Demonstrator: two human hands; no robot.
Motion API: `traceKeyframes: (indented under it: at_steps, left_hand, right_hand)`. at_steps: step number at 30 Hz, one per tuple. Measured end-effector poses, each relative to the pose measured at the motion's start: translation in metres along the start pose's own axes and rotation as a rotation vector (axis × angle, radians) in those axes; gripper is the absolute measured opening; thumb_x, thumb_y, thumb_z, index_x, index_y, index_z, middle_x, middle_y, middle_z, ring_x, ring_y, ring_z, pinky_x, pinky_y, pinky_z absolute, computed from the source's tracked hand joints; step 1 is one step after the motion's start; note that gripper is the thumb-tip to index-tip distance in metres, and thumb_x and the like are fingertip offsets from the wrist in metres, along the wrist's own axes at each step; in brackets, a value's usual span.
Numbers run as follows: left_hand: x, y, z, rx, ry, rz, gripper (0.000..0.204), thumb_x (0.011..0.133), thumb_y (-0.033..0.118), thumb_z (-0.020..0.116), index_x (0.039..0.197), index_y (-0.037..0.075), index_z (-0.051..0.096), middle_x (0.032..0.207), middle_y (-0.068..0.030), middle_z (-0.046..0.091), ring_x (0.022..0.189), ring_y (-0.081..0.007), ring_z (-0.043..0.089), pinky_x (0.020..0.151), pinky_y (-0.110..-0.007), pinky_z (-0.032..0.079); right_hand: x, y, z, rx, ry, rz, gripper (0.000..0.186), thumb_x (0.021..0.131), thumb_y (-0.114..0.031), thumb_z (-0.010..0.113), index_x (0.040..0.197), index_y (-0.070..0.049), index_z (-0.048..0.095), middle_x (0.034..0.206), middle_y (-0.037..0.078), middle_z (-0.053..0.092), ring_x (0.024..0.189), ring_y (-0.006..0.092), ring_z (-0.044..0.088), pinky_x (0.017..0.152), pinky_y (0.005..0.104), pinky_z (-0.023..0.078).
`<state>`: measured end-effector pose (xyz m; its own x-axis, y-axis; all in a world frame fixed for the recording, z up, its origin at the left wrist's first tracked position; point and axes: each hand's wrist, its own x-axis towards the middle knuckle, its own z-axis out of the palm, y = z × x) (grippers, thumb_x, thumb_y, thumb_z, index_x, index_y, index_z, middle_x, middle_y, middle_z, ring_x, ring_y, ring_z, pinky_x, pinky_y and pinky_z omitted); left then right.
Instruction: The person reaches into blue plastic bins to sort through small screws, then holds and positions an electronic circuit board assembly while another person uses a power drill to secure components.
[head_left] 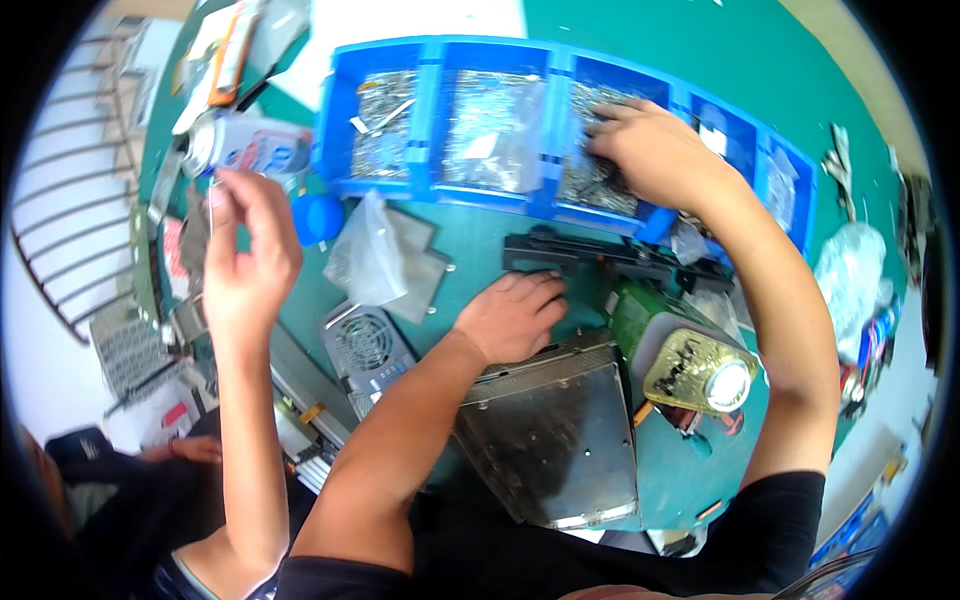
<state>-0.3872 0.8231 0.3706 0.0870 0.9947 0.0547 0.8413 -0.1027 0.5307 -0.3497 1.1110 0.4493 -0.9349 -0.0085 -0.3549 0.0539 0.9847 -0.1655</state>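
My right hand [655, 148] reaches into the third compartment of the blue parts bin [432, 120]. Its slightly blurred fingers are apart among small metal screws [600, 190], and I see nothing gripped. Close to my body, my left hand [512, 318] lies flat, fingers loosely extended, at the top edge of a dark metal case [560, 435]. A black bar-shaped part [610, 255] lies just beyond that hand. To the right of the case is a green tin [665, 345] with a yellowish top and white cap.
At left, another person's hand [250, 245] pinches something thin beside a spray can [255, 145]. A blue cap [318, 218], clear plastic bag [370, 255] and grey device with a round grille [368, 345] lie on the green table [640, 25]. Plastic wrap [850, 280] is at right.
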Motion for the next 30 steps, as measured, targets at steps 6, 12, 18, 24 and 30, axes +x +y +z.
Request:
traceKeyframes:
  at_steps: [6,12,18,24,30]
  left_hand:
    - [-0.003,-0.006,0.006,0.021,-0.003,0.073,0.037,0.077,0.029,0.067,0.108,0.011,0.059,0.128,-0.0082,0.056,0.121,-0.0243,0.052,0.095,-0.039,0.042]
    - [-0.009,-0.006,0.011,0.083,0.058,0.130,0.038,0.076,0.027,0.069,0.109,0.011,0.057,0.128,-0.0083,0.055,0.124,-0.0270,0.051,0.100,-0.042,0.043]
    - [-0.006,-0.018,0.041,-0.018,0.124,0.015,0.030,0.078,0.018,0.065,0.107,0.011,0.062,0.120,-0.0080,0.062,0.111,-0.0281,0.061,0.090,-0.044,0.051]
    - [-0.005,0.063,-0.047,-0.324,0.222,-0.273,0.021,0.085,0.011,0.056,0.105,0.007,0.063,0.100,-0.0141,0.065,0.097,-0.0359,0.064,0.081,-0.049,0.052]
    - [-0.107,0.133,-0.060,-0.530,0.606,-0.480,0.021,0.090,0.011,0.055,0.108,0.004,0.064,0.098,-0.0157,0.067,0.096,-0.0366,0.064,0.084,-0.048,0.051]
  right_hand:
    - [-0.048,0.002,-0.020,0.171,0.427,0.059,0.052,0.068,0.013,0.050,0.115,-0.001,0.067,0.128,0.018,0.064,0.128,0.0340,0.054,0.109,0.0435,0.042]
    - [-0.115,0.004,-0.061,0.339,0.479,0.195,0.053,0.077,0.018,0.040,0.123,0.004,0.062,0.127,0.022,0.063,0.124,0.0363,0.057,0.107,0.0399,0.042]
    - [-0.169,-0.023,-0.102,0.420,0.489,0.273,0.041,0.094,0.012,0.040,0.130,0.003,0.058,0.125,0.020,0.064,0.119,0.0300,0.061,0.104,0.0356,0.043]
    - [-0.227,-0.079,-0.128,0.251,0.626,0.247,0.040,0.096,0.009,0.041,0.132,0.002,0.058,0.128,0.019,0.063,0.119,0.0291,0.061,0.100,0.0343,0.044]
    - [-0.243,-0.167,-0.107,0.229,0.678,0.129,0.042,0.093,0.011,0.041,0.129,0.004,0.059,0.126,0.017,0.064,0.112,0.0276,0.063,0.093,0.0331,0.047]
